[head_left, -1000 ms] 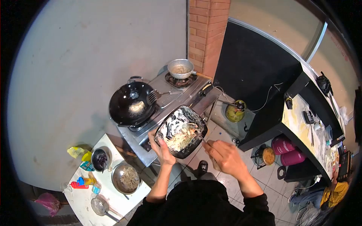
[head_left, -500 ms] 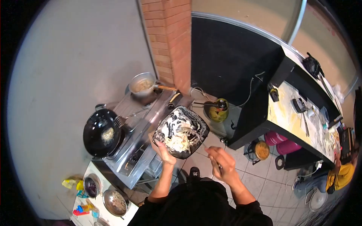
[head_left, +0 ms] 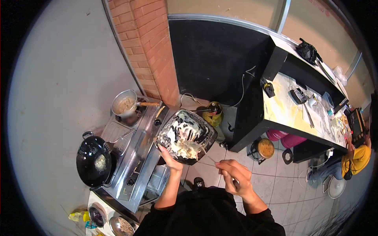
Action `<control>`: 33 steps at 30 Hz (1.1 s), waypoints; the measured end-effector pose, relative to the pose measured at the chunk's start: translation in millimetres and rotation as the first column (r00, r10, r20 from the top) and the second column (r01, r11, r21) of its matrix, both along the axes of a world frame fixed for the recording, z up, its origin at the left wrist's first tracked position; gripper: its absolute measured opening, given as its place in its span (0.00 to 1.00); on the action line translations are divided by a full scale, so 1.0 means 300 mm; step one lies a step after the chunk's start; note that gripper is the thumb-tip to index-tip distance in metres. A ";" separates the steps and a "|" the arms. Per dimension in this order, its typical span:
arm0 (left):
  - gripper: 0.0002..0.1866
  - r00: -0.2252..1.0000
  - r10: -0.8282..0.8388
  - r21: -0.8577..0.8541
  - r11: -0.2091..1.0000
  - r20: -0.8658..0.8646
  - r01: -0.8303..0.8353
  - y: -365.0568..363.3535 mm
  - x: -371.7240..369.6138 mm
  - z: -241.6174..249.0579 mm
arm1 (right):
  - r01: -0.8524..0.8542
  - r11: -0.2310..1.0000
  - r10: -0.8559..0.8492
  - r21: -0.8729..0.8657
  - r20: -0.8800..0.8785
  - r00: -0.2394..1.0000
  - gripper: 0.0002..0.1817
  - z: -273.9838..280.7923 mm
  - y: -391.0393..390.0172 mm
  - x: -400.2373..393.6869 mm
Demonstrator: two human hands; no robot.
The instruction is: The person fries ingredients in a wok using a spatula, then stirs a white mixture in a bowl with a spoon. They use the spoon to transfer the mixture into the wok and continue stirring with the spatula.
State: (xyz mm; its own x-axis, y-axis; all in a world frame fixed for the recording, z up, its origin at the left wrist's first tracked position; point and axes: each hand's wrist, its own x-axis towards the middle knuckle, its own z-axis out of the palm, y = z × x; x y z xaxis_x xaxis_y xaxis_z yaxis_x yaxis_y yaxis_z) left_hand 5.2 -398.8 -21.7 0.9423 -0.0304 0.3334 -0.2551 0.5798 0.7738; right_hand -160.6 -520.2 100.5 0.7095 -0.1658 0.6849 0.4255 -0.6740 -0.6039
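Observation:
My left hand (head_left: 171,160) is closed on the near-left rim of a square black bowl (head_left: 210,135), holding it up and tilted. A pale, creamy, lumpy mixture (head_left: 186,149) sits at the bowl's near side, and white smears coat its inside. Closed around a thin metal fork (head_left: 210,158), my right hand (head_left: 237,177) is to the right of the bowl. The fork's head reaches into the mixture and is partly hidden. Left of the bowl, a black wok (head_left: 88,169) with a pale lump in it stands on the metal stove (head_left: 136,167).
A pot (head_left: 125,103) with a wooden handle stands at the stove's far end. A slotted turner (head_left: 120,137) rests by the wok. Bowls of food (head_left: 122,226) sit lower left. To the right are a counter (head_left: 279,106), a pan of orange-brown food (head_left: 265,148) and a person in yellow (head_left: 357,159).
The view has shifted, so the stove and counter appear farther left. The bowl is tilted more, and the fork has moved through the mixture toward the bowl's near right. Both hands keep their holds.

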 end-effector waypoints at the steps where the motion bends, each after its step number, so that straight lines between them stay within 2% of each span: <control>1: 0.32 0.996 -0.051 -0.067 0.997 -0.071 0.046 -0.005 -0.005 0.009 | -0.036 0.999 0.036 -0.011 -0.048 0.998 0.12 0.006 -0.008 -0.019; 2: 0.32 0.995 0.001 -0.052 0.999 -0.099 -0.007 -0.018 -0.015 0.024 | -0.120 0.992 0.115 -0.040 -0.111 0.987 0.14 0.000 -0.026 -0.036; 5: 0.33 0.997 -0.040 -0.040 0.998 -0.070 0.038 -0.018 -0.006 0.027 | -0.139 0.990 0.134 -0.016 -0.170 0.976 0.11 -0.024 -0.014 -0.021; 7: 0.32 0.995 -0.046 -0.025 0.999 -0.093 0.043 -0.014 -0.011 0.012 | -0.134 0.991 0.131 -0.015 -0.149 0.980 0.11 -0.049 -0.018 0.019; 9: 0.32 0.996 0.057 0.130 0.989 0.061 -0.065 -0.016 -0.005 -0.038 | -0.127 0.992 0.125 -0.006 -0.131 0.983 0.11 -0.047 -0.025 0.031; 10: 0.31 0.992 -0.112 -0.117 0.988 -0.056 0.105 0.007 0.024 -0.048 | -0.117 0.993 0.115 -0.009 -0.123 0.986 0.12 -0.039 -0.030 0.034; 11: 0.31 0.992 -0.116 -0.116 0.987 -0.054 0.110 0.005 0.026 -0.062 | -0.109 0.994 0.107 -0.013 -0.112 0.988 0.12 -0.029 -0.036 0.038; 13: 0.32 0.991 -0.094 0.030 0.995 0.097 0.091 0.001 0.011 -0.066 | -0.083 0.996 0.082 -0.015 -0.054 0.995 0.11 0.001 -0.047 0.012; 14: 0.32 0.991 -0.096 0.028 0.995 0.095 0.094 0.008 0.033 -0.121 | -0.083 0.997 0.083 -0.007 -0.050 0.995 0.13 0.013 -0.058 -0.008; 15: 0.30 0.940 0.104 0.171 0.971 0.323 -0.167 0.019 0.076 -0.219 | -0.084 0.996 0.084 0.002 -0.046 0.995 0.15 0.022 -0.068 -0.026; 16: 0.29 0.796 0.244 0.243 0.867 0.554 -0.435 0.021 0.090 -0.226 | -0.134 0.991 0.134 0.001 -0.092 0.987 0.16 0.029 -0.073 -0.040; 17: 0.29 0.798 0.242 0.243 0.869 0.553 -0.431 0.020 0.082 -0.236 | -0.130 0.991 0.130 0.001 -0.094 0.987 0.16 0.025 -0.073 -0.039; 18: 0.30 0.921 0.096 0.185 0.967 0.379 -0.177 0.012 0.053 -0.165 | -0.172 0.984 0.164 -0.047 -0.140 0.976 0.16 0.016 -0.071 -0.035; 19: 0.32 0.974 -0.092 0.075 0.994 0.207 0.078 0.007 0.035 -0.127 | -0.216 0.972 0.196 -0.090 -0.189 0.962 0.16 0.008 -0.067 -0.029; 20: 0.31 0.975 -0.098 0.060 0.994 0.202 0.087 0.014 0.043 -0.175 | -0.193 0.978 0.180 -0.076 -0.148 0.972 0.13 0.006 -0.054 -0.010; 23: 0.31 0.991 -0.066 0.067 0.996 0.117 0.059 0.000 0.021 -0.140 | -0.186 0.971 0.154 -0.147 -0.205 0.966 0.15 0.015 -0.071 0.009; 25: 0.31 0.984 -0.025 0.136 0.991 0.175 0.001 0.009 0.032 -0.112 | -0.163 0.975 0.140 -0.152 -0.153 0.978 0.15 0.039 -0.076 0.007; 27: 0.32 0.967 -0.253 -0.069 0.966 -0.040 0.250 0.036 0.045 -0.068 | -0.149 0.976 0.133 -0.160 -0.104 0.986 0.16 0.069 -0.092 0.004; 29: 0.31 0.958 -0.287 -0.035 0.957 -0.019 0.286 0.048 0.055 -0.065 | -0.098 0.984 0.091 -0.151 -0.056 0.994 0.18 0.089 -0.109 0.007; 30: 0.31 0.955 -0.274 -0.114 0.958 -0.115 0.262 0.041 0.045 -0.056 | -0.060 0.984 0.051 -0.166 -0.057 0.997 0.18 0.093 -0.112 0.025; 31: 0.30 0.930 -0.361 -0.155 0.925 -0.075 0.347 0.043 0.042 -0.042 | -0.065 0.984 0.057 -0.164 -0.058 0.997 0.18 0.079 -0.105 0.037; 33: 0.31 0.898 -0.439 -0.067 0.896 0.023 0.439 0.045 0.014 0.010 | -0.057 0.991 0.050 -0.124 -0.059 0.997 0.14 0.040 -0.092 0.068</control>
